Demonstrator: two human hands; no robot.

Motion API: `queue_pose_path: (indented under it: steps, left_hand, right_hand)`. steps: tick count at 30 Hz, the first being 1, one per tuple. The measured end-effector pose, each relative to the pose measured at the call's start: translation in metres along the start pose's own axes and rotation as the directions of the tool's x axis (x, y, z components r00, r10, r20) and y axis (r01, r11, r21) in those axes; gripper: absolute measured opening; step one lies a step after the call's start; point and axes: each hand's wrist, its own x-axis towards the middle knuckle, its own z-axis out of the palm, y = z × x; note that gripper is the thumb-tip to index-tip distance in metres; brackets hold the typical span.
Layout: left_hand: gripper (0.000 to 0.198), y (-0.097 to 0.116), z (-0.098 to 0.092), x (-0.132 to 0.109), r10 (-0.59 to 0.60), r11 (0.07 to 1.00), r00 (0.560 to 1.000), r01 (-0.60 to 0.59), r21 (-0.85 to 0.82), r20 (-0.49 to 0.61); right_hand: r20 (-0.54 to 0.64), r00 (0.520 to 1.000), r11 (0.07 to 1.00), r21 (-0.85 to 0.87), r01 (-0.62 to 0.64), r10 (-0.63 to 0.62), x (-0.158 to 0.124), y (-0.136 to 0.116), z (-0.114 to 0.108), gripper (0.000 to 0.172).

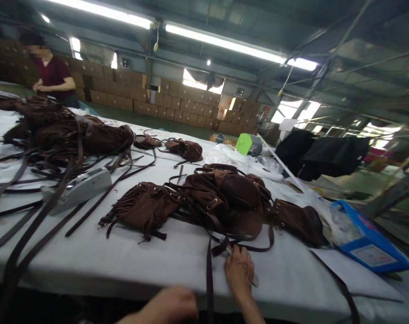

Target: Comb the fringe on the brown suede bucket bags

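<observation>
right hand (240, 269) reached forward, fingers clamped on metal tool (256, 280), left hand (177, 305) blurred, couldn't tell its grip, soft brown bag (238, 191) slumped beyond right hand, flat strap (209, 274) hung between hands

One camera, worn on the person's head, looks out from above and just behind the right hand (240, 270), with the left hand (179, 303) at its bottom edge. It faces forward and down across the white table (177, 261), reaching stacked boxes (180, 105) well beyond both hands.
</observation>
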Motion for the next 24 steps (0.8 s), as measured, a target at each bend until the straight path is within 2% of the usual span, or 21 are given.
queue_pose_path:
  steps: [2,4,5,6,8,11,14,18,20,24]
  left_hand:
    - [0.055,-0.013,-0.024,0.013,-0.044,0.989,0.979,0.071,0.129,-0.200]
    - [0.078,-0.037,-0.049,0.024,-0.104,0.901,0.883,0.278,0.332,-0.458]
    - [0.085,-0.051,-0.060,0.028,-0.136,0.832,0.841,0.384,0.400,-0.523]
    - [0.083,-0.064,-0.068,0.031,-0.160,0.774,0.830,0.441,0.453,-0.534]
    - [0.065,-0.086,-0.078,0.034,-0.188,0.709,0.850,0.464,0.531,-0.492]
    - [0.037,-0.096,-0.081,0.036,-0.190,0.666,0.876,0.447,0.597,-0.444]
    - [0.022,-0.087,-0.084,0.037,-0.204,0.646,0.876,0.455,0.613,-0.436]
    - [0.016,-0.065,-0.082,0.025,-0.211,0.661,0.885,0.442,0.606,-0.415]
    - [0.015,-0.049,-0.066,0.011,-0.229,0.685,0.892,0.432,0.587,-0.389]
    - [0.016,-0.004,-0.011,-0.016,-0.281,0.774,0.917,0.391,0.498,-0.284]
  right_hand:
    - [0.000,1.000,1.000,-0.011,-0.001,0.001,0.001,0.000,0.000,0.021]
    - [-0.003,1.000,1.000,-0.017,0.002,-0.002,0.002,0.000,0.001,0.023]
    - [-0.001,1.000,1.000,-0.018,0.002,-0.002,0.003,0.000,0.002,0.023]
    - [0.001,1.000,1.000,-0.017,-0.002,0.002,0.003,0.000,0.003,0.024]
    - [0.005,1.000,1.000,-0.013,-0.005,0.005,0.004,0.001,0.005,0.024]
    - [0.004,1.000,1.000,-0.010,0.005,-0.005,0.004,0.002,0.006,0.023]
    - [-0.010,1.000,1.000,-0.012,0.008,-0.008,0.004,0.002,0.005,0.023]
    - [-0.025,1.000,1.000,0.012,0.003,-0.003,0.003,0.001,0.001,0.019]
    - [-0.031,1.000,1.000,0.019,-0.004,0.005,0.002,-0.001,-0.001,0.017]
    - [-0.035,0.999,1.000,0.010,-0.012,0.013,0.000,-0.006,-0.003,0.018]
